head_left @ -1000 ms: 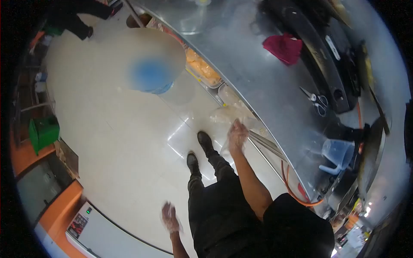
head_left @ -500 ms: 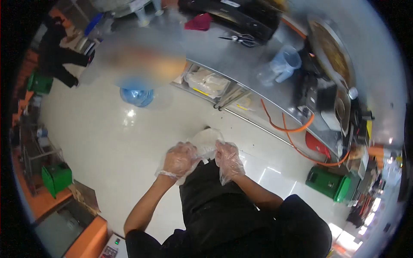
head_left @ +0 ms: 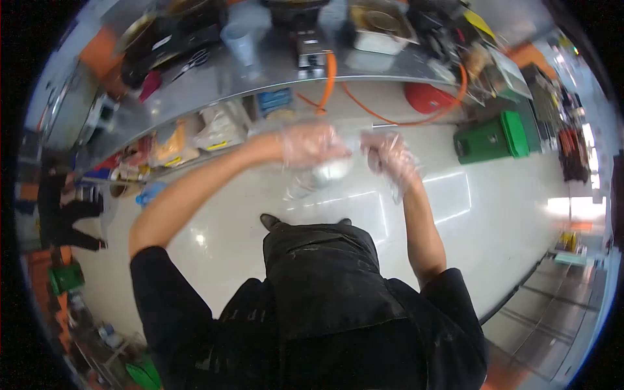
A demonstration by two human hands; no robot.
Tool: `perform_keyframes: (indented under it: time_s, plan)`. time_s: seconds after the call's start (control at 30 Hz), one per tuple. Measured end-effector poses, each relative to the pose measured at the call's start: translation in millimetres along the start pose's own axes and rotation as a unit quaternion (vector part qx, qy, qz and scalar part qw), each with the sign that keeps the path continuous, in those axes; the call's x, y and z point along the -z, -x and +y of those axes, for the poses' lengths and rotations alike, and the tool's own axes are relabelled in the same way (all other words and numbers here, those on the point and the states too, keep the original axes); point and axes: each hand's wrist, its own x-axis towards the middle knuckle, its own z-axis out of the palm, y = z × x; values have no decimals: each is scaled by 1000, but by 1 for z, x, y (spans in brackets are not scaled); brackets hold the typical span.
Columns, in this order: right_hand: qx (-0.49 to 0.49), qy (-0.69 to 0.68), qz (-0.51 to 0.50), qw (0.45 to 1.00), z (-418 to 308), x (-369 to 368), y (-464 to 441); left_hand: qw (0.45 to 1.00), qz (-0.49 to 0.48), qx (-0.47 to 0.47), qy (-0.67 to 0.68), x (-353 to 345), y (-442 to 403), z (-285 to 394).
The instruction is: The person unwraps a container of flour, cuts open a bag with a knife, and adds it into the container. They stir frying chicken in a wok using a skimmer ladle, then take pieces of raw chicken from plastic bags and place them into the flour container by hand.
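My left hand point(head_left: 313, 147), in a clear plastic glove, is closed, with a thin clear plastic bag point(head_left: 300, 184) hanging below it. Something white shows through the bag under my fingers; motion blur hides its kind. My right hand point(head_left: 392, 158), gloved the same way, is beside it with a small gap between them. Its fingers are curled, and whatever they may hold cannot be made out. Both hands are held out in front of the steel counter point(head_left: 279, 79), above the floor.
On the counter stand a clear plastic jug point(head_left: 239, 43), scissors point(head_left: 193, 62) and a steel pan point(head_left: 381, 31). An orange hose point(head_left: 330, 81) hangs off its edge. Further right are a red bucket point(head_left: 429, 97) and a green bin point(head_left: 492, 138). A person point(head_left: 65, 211) is at far left.
The view has turned right toward the counter. Both hands have risen and reached forward; the bag, earlier spread between them, now hangs under my left hand.
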Motion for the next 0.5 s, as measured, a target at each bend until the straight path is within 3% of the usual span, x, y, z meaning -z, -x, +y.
perform_keyframes:
  time_s: [0.07, 0.1, 0.17, 0.2, 0.27, 0.33, 0.37, 0.4, 0.5]
  plan:
    - [-116, -169, 1, 979, 14, 64, 12, 991, 56, -123, 17, 27, -49, 42]
    - [-80, -219, 56, 971, 31, 88, 23, 979, 84, -183, 20, 41, -67, 66]
    - [-6, -317, 173, 932, 77, 133, 46, 977, 133, -128, 108, 62, -77, 118]
    - [-28, -298, 206, 932, 105, 147, 45, 971, 154, -104, 148, 76, -83, 139]
    - [-29, -422, 183, 888, 155, 169, 46, 942, 213, -134, 220, 88, -111, 206]
    - [0, -553, 138, 821, 157, 192, 49, 911, 239, -197, 273, 103, -152, 252]
    - [27, -623, 107, 774, 144, 204, 46, 886, 321, -323, 83, 112, -185, 267]
    - [51, -686, 71, 723, 134, 217, 45, 915, 250, -298, 104, 134, -239, 282]
    - [150, -656, 164, 721, 135, 280, 28, 894, 279, -318, -149, 133, -304, 369]
